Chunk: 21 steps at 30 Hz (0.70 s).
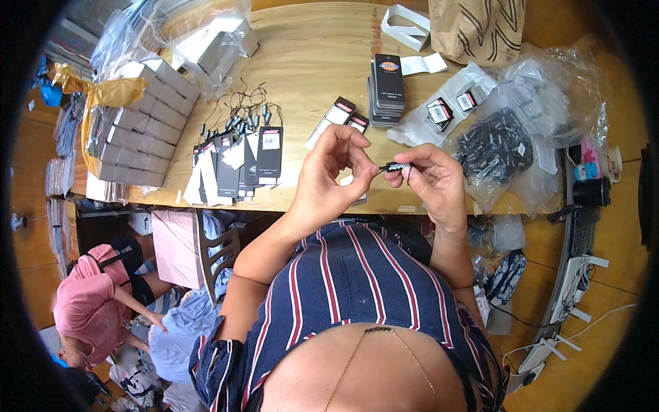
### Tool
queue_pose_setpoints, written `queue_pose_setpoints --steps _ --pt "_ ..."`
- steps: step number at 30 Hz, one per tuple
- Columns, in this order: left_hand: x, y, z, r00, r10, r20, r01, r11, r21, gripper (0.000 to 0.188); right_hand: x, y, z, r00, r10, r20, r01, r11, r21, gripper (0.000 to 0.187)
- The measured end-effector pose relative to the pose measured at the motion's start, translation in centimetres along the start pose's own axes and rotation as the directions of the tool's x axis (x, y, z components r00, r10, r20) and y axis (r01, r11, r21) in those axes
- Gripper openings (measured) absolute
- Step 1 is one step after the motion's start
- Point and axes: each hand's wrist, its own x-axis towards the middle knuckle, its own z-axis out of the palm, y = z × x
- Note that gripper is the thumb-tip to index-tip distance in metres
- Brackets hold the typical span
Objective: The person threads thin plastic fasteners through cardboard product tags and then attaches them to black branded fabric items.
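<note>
My right hand [434,180] pinches a small black hang tag seal [397,167] with white lettering between thumb and fingertips. My left hand [335,170] is closed at the seal's other end, thumb tip against its thin cord. Just beyond the hands, a few black-and-white hang tags [331,121] lie on the wooden table [309,55]. A neat stack of black hang tags [387,86] stands behind them. To the left lie several strung hang tags [270,156], their black cords and seals fanned out at the top. A plastic bag of black cords [493,150] sits at the right.
Stacked white boxes [141,127] fill the table's left side. White packets with barcode stickers [439,112] lie right of the tag stack. A paper bag [477,31] and an open white box [405,29] stand at the back. Another person in pink [93,302] bends over cloth at lower left.
</note>
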Motion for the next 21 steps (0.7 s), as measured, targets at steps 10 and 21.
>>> queue_pose_setpoints --steps 10,21 --pt "0.7 -0.5 2.3 1.0 -0.024 -0.001 0.024 0.996 0.086 0.03 -0.6 -1.3 -2.1 1.0 -0.002 0.002 0.003 0.987 -0.159 0.016" --pt "1.5 -1.2 4.0 0.993 -0.106 -0.049 0.107 0.994 0.032 0.027 0.1 -0.2 -4.9 0.993 0.065 0.101 -0.072 0.996 0.058 0.014"
